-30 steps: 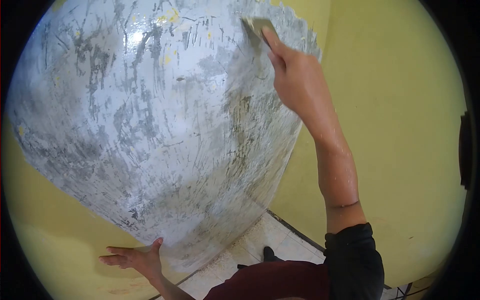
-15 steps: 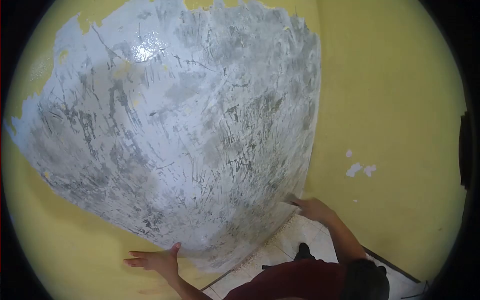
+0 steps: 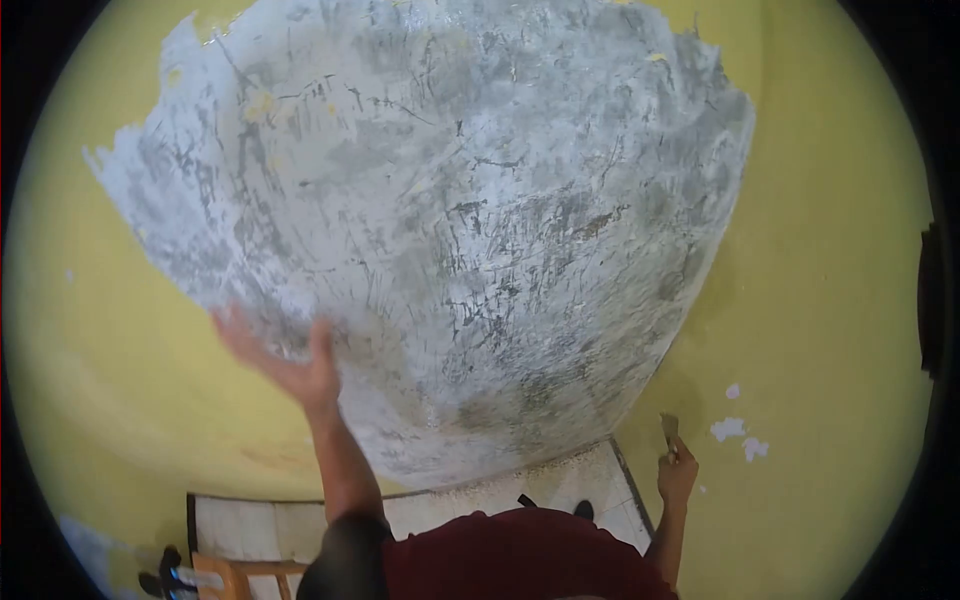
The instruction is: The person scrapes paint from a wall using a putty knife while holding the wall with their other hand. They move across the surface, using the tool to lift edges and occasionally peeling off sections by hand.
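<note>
A large grey-white patch of bare plaster [image 3: 480,240] with dark scratches fills the middle of the yellow wall [image 3: 130,390]. My left hand [image 3: 290,368] is raised at the patch's lower left edge, fingers spread and holding nothing, slightly blurred. Low on the right, my right hand [image 3: 678,478] grips a putty knife [image 3: 669,428], its blade pointing upward. The blade overlaps the yellow paint just right of the patch's lower right border.
Small white chipped spots [image 3: 728,429] mark the yellow wall on the right. Crumbs lie along the foot of the wall on the tiled floor [image 3: 420,512]. A wooden piece of furniture [image 3: 235,580] with dark items stands at the lower left.
The view has turned left. My left hand has risen from the yellow paint to the patch's edge. My right hand has drawn the putty knife away from the patch's lower right edge.
</note>
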Tool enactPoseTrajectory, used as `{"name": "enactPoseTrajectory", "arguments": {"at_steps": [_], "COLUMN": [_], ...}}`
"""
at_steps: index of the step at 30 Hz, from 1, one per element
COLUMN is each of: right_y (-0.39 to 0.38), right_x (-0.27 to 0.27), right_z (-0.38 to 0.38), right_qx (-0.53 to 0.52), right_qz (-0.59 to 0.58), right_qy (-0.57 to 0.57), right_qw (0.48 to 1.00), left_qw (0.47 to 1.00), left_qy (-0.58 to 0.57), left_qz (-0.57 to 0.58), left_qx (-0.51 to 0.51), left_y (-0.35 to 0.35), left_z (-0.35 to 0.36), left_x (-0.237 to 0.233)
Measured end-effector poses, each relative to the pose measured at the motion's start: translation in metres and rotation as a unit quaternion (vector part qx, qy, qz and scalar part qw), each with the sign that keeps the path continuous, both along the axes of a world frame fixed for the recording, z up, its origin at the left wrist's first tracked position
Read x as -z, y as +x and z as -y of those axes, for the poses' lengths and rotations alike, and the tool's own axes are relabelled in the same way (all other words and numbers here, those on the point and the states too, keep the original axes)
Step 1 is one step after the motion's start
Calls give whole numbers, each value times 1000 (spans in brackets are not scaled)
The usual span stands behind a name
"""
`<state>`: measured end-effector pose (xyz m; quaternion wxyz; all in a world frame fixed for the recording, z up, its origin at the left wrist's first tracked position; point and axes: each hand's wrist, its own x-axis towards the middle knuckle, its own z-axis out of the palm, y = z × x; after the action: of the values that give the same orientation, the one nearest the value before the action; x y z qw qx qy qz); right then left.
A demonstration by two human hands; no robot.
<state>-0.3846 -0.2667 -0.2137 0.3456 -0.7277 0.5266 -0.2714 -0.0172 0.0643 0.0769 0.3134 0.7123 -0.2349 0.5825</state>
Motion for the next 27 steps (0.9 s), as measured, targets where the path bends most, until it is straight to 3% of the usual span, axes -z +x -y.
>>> {"name": "enactPoseTrajectory", "arguments": {"at_steps": [2,3,4,7,8,10,12,14,16,18,24,27], "right_y": [24,32,39,58,60,61,71,82,93,109,149,152], "right_x": [-19,-34,-51,-75,-84,-87,-80,-89,-115,-141,-218,-251], "right_z": [29,42,51,76,81,96,118,134,150,164,207,202], "right_qx": [-32,-44,-63,-112,-115,-110,-116,-115,-138,-145,-96,-100], "right_qz": [131,128,212,421,422,410,403,404,338,365,376,382], "right_qy": [7,4,37,66,68,56,20,5,-173,-277,-444,-423], "right_qw": [991,991,975,898,897,904,908,907,915,877,808,816], "left_qw": [983,993,997,988,985,935,929,954,978,965,939,922], "left_qy": [-19,25,71,131,140,321,317,205,142,109,52,47], "left_qz": [85,56,24,-74,-75,-128,-169,-190,-149,-239,-340,-380], "left_qx": [159,97,34,31,65,83,85,109,31,-28,-2,-53], "left_y": [3,-2,-12,-42,-52,-78,-81,-68,-47,-46,-42,-29], "left_z": [61,89,109,183,205,223,222,203,173,141,124,137], "left_x": [-22,-31,-33,-9,10,65,103,125,134,119,98,100]}}
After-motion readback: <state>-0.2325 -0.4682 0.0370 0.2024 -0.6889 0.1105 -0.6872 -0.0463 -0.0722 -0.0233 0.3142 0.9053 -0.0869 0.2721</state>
